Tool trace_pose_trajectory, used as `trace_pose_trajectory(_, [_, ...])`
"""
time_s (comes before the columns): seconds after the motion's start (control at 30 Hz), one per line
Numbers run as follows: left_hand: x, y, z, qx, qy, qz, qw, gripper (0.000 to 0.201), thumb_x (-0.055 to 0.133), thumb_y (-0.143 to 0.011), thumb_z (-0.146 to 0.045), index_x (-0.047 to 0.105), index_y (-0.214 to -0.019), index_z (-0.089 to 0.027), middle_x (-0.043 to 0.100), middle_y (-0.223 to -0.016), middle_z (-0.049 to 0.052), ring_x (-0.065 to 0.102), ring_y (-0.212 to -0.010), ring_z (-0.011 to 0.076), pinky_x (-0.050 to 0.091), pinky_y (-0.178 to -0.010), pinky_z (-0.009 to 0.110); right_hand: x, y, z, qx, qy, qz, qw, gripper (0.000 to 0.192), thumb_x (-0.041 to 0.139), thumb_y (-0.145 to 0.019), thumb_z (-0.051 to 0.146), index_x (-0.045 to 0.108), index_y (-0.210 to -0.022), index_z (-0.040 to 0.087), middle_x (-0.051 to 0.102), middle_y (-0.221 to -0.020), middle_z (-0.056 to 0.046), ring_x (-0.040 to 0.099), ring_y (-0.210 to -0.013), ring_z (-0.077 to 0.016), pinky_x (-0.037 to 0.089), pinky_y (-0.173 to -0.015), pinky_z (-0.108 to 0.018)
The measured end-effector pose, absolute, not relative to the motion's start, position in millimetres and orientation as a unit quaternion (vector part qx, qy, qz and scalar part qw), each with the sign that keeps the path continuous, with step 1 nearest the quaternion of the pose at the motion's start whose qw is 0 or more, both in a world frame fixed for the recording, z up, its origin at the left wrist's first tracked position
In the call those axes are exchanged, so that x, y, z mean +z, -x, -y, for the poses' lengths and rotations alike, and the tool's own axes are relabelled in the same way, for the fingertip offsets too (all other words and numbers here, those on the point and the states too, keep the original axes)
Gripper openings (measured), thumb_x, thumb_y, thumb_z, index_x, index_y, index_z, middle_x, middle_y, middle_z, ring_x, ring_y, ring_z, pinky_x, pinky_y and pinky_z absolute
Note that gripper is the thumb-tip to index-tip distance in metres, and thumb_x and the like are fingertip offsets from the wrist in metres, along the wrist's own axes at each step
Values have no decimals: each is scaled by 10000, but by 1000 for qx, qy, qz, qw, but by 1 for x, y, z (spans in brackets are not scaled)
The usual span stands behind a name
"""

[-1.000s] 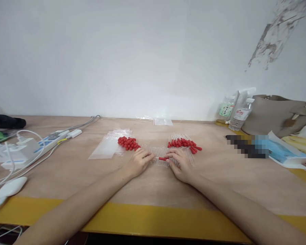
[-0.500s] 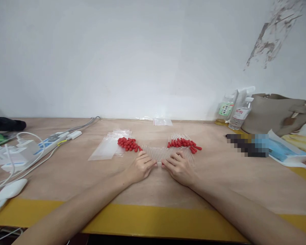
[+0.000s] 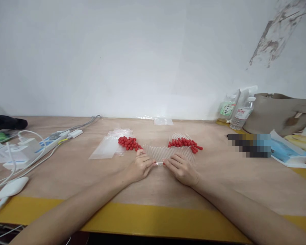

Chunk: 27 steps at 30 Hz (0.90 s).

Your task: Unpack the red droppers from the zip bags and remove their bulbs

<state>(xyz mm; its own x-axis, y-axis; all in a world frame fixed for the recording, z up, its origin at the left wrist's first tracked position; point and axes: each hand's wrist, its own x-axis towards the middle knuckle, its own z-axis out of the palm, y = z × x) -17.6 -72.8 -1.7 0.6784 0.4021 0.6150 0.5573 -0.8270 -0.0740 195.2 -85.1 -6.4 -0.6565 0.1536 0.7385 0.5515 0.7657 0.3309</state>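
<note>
Pinching one clear tube (image 3: 159, 163) between both hands' fingertips (image 3: 153, 162).

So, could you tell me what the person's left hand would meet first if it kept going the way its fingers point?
The left hand points rightward, so it would probably first meet the right hand fingertips across the thin clear plastic tube they pinch.

Red caps (image 3: 129, 143); clear tubes (image 3: 159, 153); tan table (image 3: 219, 177), yellow edge; white wall (image 3: 117, 58).
</note>
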Motion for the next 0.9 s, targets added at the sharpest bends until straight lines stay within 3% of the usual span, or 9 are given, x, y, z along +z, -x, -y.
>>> trace_pose_trajectory(0.33, [-4, 17, 72, -293, 909, 262, 141, 254, 362, -890, -209, 577, -764, -158, 498, -564, -6, 456, -583, 116, 315, -769, 331, 1, -199, 88, -352, 177, 852, 343, 231, 391, -845, 74, 615, -866, 125, 589, -641, -45, 514, -645, -144, 429, -634, -299])
trace_pose_trajectory(0.9, [-1, 20, 76, -282, 911, 264, 144, 267, 353, -893, -204, 574, -751, -152, 495, -565, -8, 455, -579, 112, 312, -793, 336, 2, -203, 85, -378, 115, 853, 341, 210, 420, -815, 38, 588, -927, 98, 622, -661, -46, 554, -654, -142, 461, -623, -300])
